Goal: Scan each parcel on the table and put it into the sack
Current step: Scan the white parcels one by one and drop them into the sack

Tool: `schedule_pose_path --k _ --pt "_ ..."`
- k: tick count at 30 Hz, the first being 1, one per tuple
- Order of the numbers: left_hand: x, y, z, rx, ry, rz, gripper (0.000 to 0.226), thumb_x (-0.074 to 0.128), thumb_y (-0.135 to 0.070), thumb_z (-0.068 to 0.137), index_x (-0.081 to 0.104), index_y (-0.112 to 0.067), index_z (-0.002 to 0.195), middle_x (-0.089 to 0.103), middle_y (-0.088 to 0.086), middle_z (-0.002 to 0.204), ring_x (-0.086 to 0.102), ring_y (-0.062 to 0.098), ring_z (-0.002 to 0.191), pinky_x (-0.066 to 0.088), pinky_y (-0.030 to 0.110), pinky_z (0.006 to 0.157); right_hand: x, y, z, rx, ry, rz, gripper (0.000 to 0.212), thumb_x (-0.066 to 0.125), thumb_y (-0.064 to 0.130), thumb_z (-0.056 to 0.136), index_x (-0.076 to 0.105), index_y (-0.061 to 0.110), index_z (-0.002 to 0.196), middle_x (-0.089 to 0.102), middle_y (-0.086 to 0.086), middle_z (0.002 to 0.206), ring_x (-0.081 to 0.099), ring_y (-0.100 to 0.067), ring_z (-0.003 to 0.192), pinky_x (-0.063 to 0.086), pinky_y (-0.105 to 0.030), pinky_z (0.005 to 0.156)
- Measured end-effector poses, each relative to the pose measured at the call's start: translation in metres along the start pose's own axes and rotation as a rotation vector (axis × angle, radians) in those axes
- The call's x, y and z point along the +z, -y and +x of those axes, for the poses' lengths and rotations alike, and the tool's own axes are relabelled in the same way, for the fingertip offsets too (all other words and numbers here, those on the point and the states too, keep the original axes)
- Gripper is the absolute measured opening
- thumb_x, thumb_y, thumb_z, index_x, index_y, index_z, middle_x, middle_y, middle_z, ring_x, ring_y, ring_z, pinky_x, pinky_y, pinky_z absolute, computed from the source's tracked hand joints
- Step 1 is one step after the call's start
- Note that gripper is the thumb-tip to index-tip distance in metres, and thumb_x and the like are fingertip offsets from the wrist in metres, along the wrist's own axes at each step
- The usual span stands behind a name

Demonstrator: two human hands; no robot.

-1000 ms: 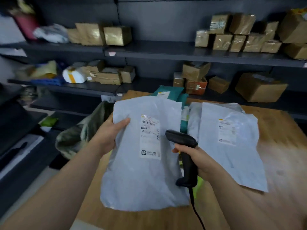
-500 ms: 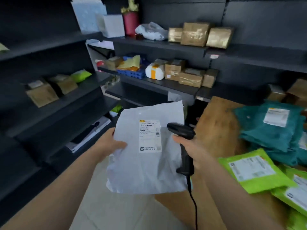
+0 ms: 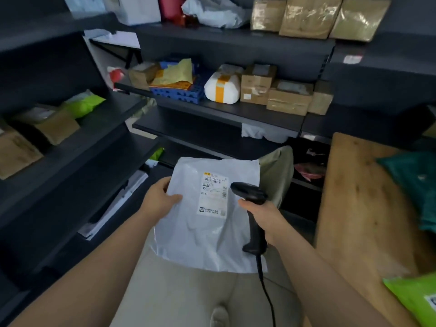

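Note:
My left hand (image 3: 160, 197) grips the left edge of a grey plastic parcel (image 3: 207, 230) with a white shipping label (image 3: 214, 195) facing me. The parcel hangs over the floor, left of the wooden table (image 3: 358, 208). My right hand (image 3: 264, 218) holds a black corded barcode scanner (image 3: 253, 208) upright at the parcel's right edge, its head just right of the label. Just behind the parcel and scanner stands an olive-green sack (image 3: 278, 171), mostly hidden. On the table lie a teal parcel (image 3: 415, 185) and a bright green parcel (image 3: 415, 300).
Dark shelving (image 3: 212, 112) runs ahead and along the left, loaded with cardboard boxes (image 3: 287, 97), a white taped bundle (image 3: 221, 88) and a blue crate (image 3: 179, 93). The pale floor (image 3: 188, 296) lies below the parcel. The scanner's cable (image 3: 266, 293) hangs down.
My view has swung left, away from the table and towards the shelves. The grey parcel has come off the table with both hands and now sits in front of the sack.

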State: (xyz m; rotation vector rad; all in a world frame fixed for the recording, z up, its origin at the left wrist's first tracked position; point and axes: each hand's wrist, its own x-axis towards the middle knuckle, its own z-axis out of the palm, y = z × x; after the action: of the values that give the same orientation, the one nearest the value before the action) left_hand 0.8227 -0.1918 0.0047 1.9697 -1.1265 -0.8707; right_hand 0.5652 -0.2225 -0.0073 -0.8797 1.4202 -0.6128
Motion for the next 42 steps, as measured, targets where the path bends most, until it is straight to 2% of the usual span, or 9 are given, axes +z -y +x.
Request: schedule_pose_path --k 8,16,22,25,27,30,32,36,42 --pt "0.074 0.026 0.149 -0.089 0.244 0.182 0.031 0.059 -0.013 0.090 0.053 -0.009 0.120 0.061 0.002 0.103 0.058 0.013 0.079 0.043 0.024 0.054 0.001 0.001 0.110 0.166 -0.167 0.065 0.018 0.077 0.030 0.082 0.067 0.017 0.088 0.067 -0.006 0.086 0.062 -0.022 0.078 0.045 -0.028 0.060" --pt "0.152 0.059 0.250 -0.136 0.644 0.287 0.016 0.049 -0.003 0.087 0.065 -0.002 0.090 0.065 0.013 0.086 0.059 0.025 0.078 0.044 0.028 0.064 0.006 -0.017 0.196 0.261 -0.330 -0.016 0.014 0.074 0.023 0.084 0.062 0.016 0.084 0.063 -0.005 0.077 0.058 -0.020 0.068 0.046 -0.029 0.060" --pt "0.192 0.094 0.312 -0.166 0.748 0.384 0.023 0.057 -0.008 0.086 0.066 -0.004 0.107 0.062 0.021 0.116 0.060 0.036 0.107 0.050 0.042 0.092 0.014 -0.037 0.268 0.355 -0.464 0.051 0.020 0.073 0.024 0.085 0.059 0.012 0.092 0.061 -0.004 0.081 0.057 -0.019 0.073 0.045 -0.029 0.061" --pt "0.208 0.109 0.334 -0.195 0.700 0.529 0.038 0.061 -0.019 0.085 0.062 -0.027 0.122 0.018 0.012 0.152 0.026 0.036 0.136 0.033 0.037 0.110 0.014 -0.052 0.297 0.385 -0.503 0.045 0.028 0.072 0.024 0.085 0.062 0.007 0.105 0.062 -0.006 0.085 0.060 -0.023 0.079 0.050 -0.034 0.073" --pt "0.217 0.119 0.344 -0.164 0.703 0.583 0.037 0.059 -0.023 0.089 0.060 -0.029 0.126 0.013 0.006 0.156 0.013 0.035 0.142 0.021 0.039 0.114 0.013 -0.064 0.312 0.409 -0.522 0.044 0.035 0.073 0.024 0.085 0.063 0.004 0.112 0.064 -0.007 0.090 0.061 -0.025 0.084 0.052 -0.038 0.079" --pt "0.226 0.136 0.353 -0.086 0.783 0.452 0.021 0.051 -0.012 0.094 0.068 -0.004 0.104 0.062 0.015 0.121 0.053 0.033 0.118 0.040 0.042 0.100 0.014 -0.078 0.332 0.410 -0.537 0.097 0.035 0.072 0.023 0.086 0.063 0.005 0.115 0.064 -0.005 0.091 0.060 -0.020 0.080 0.050 -0.031 0.068" --pt "0.222 0.143 0.354 -0.034 0.717 0.363 0.015 0.049 -0.010 0.095 0.064 -0.008 0.091 0.064 0.007 0.094 0.060 0.023 0.086 0.046 0.035 0.081 0.018 -0.084 0.344 0.403 -0.542 0.127 0.036 0.072 0.023 0.087 0.063 0.004 0.116 0.066 -0.009 0.101 0.061 -0.022 0.086 0.050 -0.032 0.074" --pt "0.210 0.158 0.354 0.095 0.681 0.399 0.020 0.051 -0.014 0.095 0.063 -0.021 0.110 0.057 -0.004 0.107 0.057 0.017 0.100 0.040 0.025 0.085 0.034 -0.097 0.366 0.398 -0.539 0.062 0.045 0.071 0.022 0.088 0.059 0.001 0.125 0.061 -0.015 0.123 0.059 -0.030 0.109 0.050 -0.037 0.090" --pt "0.197 0.160 0.353 0.165 0.765 0.573 0.050 0.047 -0.007 0.095 0.039 -0.016 0.144 0.041 0.007 0.145 0.047 0.024 0.127 0.038 0.031 0.105 0.049 -0.106 0.360 0.395 -0.536 -0.072 0.042 0.069 0.020 0.089 0.058 -0.003 0.122 0.061 -0.018 0.123 0.059 -0.030 0.110 0.047 -0.030 0.083"
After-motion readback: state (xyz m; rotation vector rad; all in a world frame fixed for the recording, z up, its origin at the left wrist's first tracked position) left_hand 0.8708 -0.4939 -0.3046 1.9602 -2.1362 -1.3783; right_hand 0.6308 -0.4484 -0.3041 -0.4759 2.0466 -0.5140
